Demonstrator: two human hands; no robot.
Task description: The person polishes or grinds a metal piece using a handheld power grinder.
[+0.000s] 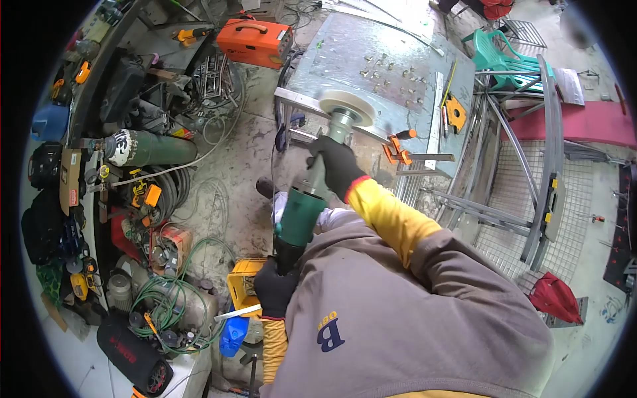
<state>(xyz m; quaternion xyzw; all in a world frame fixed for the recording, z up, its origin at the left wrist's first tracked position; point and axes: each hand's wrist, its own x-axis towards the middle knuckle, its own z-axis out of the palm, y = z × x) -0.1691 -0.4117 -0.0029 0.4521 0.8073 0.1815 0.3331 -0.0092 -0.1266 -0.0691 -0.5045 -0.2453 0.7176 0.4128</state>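
Observation:
My right hand point(337, 164), in a black glove, wraps round the grey front neck of a green angle grinder point(300, 215). In another black glove, my left hand point(275, 289) is closed on the grinder's black rear end, close to my body. A pale round disc point(347, 108) sits at the tool's far end, over the near edge of a metal-topped table point(318, 63). Several small metal pieces point(398, 74) lie on the tabletop. Near its right corner is an orange clamp point(398, 151). My fingers are partly hidden by the gloves and tool.
An orange machine case point(255, 43) stands beyond the table's left side. Metal frames point(511, 212) and a green chair point(504, 60) are at right. At left are a gas cylinder point(156, 148), green hose point(169, 298) and a yellow crate point(240, 282).

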